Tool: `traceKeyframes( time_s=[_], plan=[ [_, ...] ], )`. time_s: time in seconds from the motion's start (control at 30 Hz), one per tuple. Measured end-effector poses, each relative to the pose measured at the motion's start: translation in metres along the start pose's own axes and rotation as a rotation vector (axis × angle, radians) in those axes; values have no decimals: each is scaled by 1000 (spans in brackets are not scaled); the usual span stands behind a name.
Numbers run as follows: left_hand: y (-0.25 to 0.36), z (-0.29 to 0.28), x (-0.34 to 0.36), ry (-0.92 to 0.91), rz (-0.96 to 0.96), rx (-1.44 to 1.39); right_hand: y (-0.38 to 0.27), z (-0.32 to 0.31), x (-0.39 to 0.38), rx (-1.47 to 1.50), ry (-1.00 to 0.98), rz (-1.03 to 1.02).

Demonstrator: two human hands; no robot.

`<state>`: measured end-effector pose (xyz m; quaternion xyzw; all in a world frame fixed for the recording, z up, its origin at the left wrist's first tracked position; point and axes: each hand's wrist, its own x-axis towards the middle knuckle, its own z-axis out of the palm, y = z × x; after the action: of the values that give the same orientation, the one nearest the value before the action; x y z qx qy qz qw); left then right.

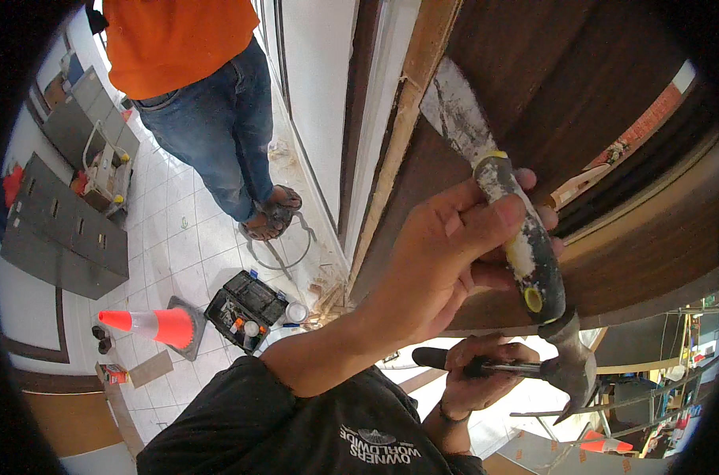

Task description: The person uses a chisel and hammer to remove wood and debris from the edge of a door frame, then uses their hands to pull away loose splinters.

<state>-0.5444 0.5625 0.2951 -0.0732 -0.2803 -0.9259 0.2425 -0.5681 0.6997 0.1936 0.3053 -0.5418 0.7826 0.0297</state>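
My left hand (478,237) grips the black-and-yellow handle of a putty knife (457,111), whose paint-smeared blade tip meets the edge of a light raw-wood strip (403,119) beside the dark brown wood panel (549,87). Below, my right hand (482,364) is closed round the black handle of a claw hammer (575,368). The hammer head is at the butt end of the knife handle, touching or very near it.
Another person in jeans (217,134) stands barefoot or in sandals at upper left. On the tiled floor (169,214) are a traffic cone (150,324), an open toolbox (245,309) and a hose loop. Grey cabinets (62,229) and a trolley stand left; metal ladder-like framing is lower right.
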Motion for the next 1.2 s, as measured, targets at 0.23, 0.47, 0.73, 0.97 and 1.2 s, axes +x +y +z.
traceKeyframes(
  time_s=[0.23,0.47,0.73,0.97,1.2],
  plan=[
    [-1,-1,1,-9,2,-16,3,-1,0,-24,-25,-32],
    [-4,1,3,-8,4,-44,9,1,0,-17,76,-63],
    [-5,1,2,-6,25,-37,10,0,0,-10,54,-73],
    [-8,0,4,-23,26,-44,9,2,1,-49,71,-72],
    [-4,2,4,-23,41,-48,7,5,1,-44,58,-70]
  ],
)
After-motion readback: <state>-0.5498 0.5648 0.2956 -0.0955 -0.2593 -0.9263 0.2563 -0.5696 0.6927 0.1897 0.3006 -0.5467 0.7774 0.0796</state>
